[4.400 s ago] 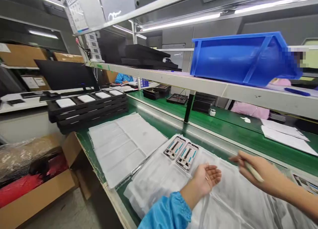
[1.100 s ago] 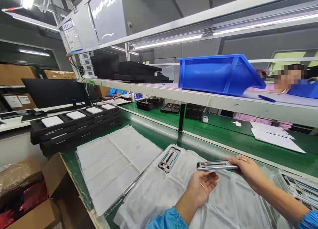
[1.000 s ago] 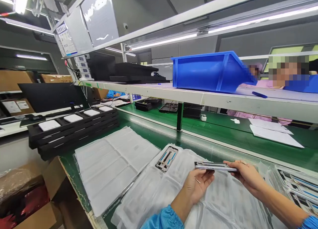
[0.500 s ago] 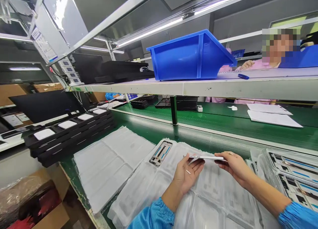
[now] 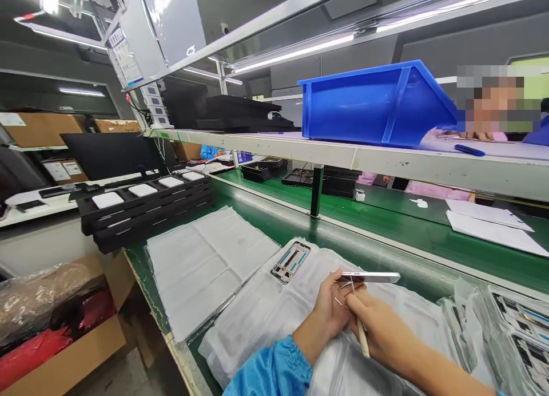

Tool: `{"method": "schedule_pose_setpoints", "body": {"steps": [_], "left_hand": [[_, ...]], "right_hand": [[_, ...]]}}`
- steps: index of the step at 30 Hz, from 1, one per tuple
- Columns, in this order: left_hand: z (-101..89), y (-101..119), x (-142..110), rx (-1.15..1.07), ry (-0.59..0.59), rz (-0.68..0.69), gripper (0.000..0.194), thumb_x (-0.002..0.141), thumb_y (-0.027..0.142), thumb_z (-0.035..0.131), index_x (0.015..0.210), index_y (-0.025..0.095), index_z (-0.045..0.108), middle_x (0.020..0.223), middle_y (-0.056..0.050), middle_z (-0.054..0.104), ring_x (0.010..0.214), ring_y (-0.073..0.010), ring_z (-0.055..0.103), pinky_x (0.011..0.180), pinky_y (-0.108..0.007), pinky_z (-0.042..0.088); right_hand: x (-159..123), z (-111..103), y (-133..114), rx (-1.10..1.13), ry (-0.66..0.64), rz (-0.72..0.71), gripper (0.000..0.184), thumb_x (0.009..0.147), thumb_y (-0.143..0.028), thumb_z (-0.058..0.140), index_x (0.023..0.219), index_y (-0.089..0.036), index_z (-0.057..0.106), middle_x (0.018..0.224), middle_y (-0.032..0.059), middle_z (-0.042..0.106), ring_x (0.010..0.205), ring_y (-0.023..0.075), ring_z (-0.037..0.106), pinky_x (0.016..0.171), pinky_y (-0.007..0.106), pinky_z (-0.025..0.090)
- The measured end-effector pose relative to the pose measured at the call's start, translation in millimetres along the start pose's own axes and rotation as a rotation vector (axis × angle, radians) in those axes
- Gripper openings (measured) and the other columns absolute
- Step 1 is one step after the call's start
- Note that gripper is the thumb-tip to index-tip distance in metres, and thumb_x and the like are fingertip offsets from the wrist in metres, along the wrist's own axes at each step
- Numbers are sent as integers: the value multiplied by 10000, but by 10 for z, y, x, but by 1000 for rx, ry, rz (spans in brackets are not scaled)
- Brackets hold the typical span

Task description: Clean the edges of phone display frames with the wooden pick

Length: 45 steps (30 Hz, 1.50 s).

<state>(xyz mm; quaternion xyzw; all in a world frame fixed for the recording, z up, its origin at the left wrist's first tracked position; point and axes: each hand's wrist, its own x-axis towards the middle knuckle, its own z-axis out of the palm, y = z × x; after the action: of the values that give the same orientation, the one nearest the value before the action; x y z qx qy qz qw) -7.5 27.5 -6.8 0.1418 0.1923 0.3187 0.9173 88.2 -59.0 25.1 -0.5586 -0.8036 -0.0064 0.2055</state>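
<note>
My left hand [image 5: 328, 311] is raised palm-up over the white plastic sheeting [image 5: 266, 333], its fingertips holding a slim metal phone frame [image 5: 371, 277] seen edge-on. My right hand [image 5: 381, 334] lies just below that frame, close to my left hand, gripping a pale stick-shaped tool [image 5: 362, 334] whose upper end is hidden behind the fingers. A thin, bright wire-like strand [image 5: 347, 284] shows near my left fingertips, but it is too small to name. A second phone frame [image 5: 290, 262] with blue strips lies flat on the sheeting, left of my hands.
Stacked frames in plastic [image 5: 518, 333] lie at the right. Black foam trays with white pieces [image 5: 146, 198] sit at the left, above a cardboard box [image 5: 64, 333]. A blue bin [image 5: 377, 104] stands on the shelf overhead. A co-worker in pink [image 5: 433, 189] is across the green conveyor.
The frame now rests in my left fingers, no longer pinched by my right hand. My right hand has moved left, below the frame, with the pale tool pointing down. The view has tilted back.
</note>
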Motion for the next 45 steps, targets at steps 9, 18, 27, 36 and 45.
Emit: {"method": "schedule_pose_setpoints", "body": {"steps": [9,18,27,36,45], "left_hand": [[-27,-84,-42,41,-68,-102,371,797,411,633,881,54,691,768,-135,716,928,-276,685,852,-323,485],[23,-51,-51,77,-28,63,264,712,358,741,723,116,637,697,-62,651,661,-167,610,696,-269,455],[10,-108,-37,81,17,126,349,691,389,818,810,124,625,841,-105,678,812,-197,648,863,-319,487],[33,-124,-58,118,-19,147,490,651,519,836,852,128,621,874,-104,674,834,-204,653,875,-329,496],[8,-141,-53,165,-38,161,524,623,534,858,873,136,629,920,-95,676,865,-191,653,854,-310,511]], "right_hand": [[-35,436,151,-160,69,-48,295,644,11,415,826,-214,471,786,47,598,689,198,531,596,293,384],[1,80,114,142,180,34,146,945,-163,414,822,-236,447,751,0,600,618,128,558,566,232,443],[34,-172,227,81,391,13,209,966,-226,473,761,-244,442,864,17,672,705,134,631,603,235,480],[58,-198,200,89,414,33,267,970,-279,477,707,-246,451,850,19,700,702,149,635,579,253,487],[72,-227,161,60,438,0,297,979,-260,476,687,-239,422,825,30,694,729,151,655,576,242,521]]}}
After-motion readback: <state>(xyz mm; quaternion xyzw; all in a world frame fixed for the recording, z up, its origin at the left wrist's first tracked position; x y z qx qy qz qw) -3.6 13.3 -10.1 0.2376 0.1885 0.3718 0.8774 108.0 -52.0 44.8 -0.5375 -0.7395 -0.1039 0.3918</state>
